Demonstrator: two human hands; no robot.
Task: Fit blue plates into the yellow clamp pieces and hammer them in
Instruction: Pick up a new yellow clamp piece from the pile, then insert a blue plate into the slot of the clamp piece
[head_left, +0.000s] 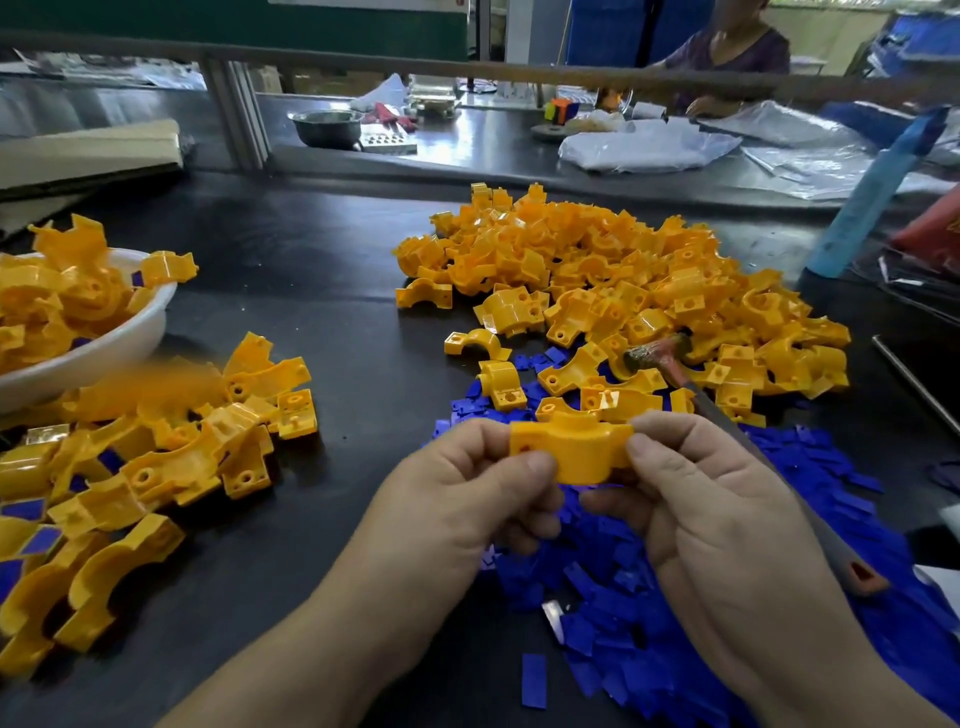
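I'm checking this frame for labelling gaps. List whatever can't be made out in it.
Head view:
Whether any of the blue plates sits in the yellow clamp piece: its underside faces away, left hand and right hand cover it.
Hammer: handle partly behind the right hand.
White bowl: cut off by the left edge.

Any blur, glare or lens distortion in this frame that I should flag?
Head view: wide-angle bowing slightly bends the top rail; an orange smear blurs part of the left pile; the hammer head is soft; glare whitens the far metal bench. The yellow clamp piece, left hand and right hand read clearly.
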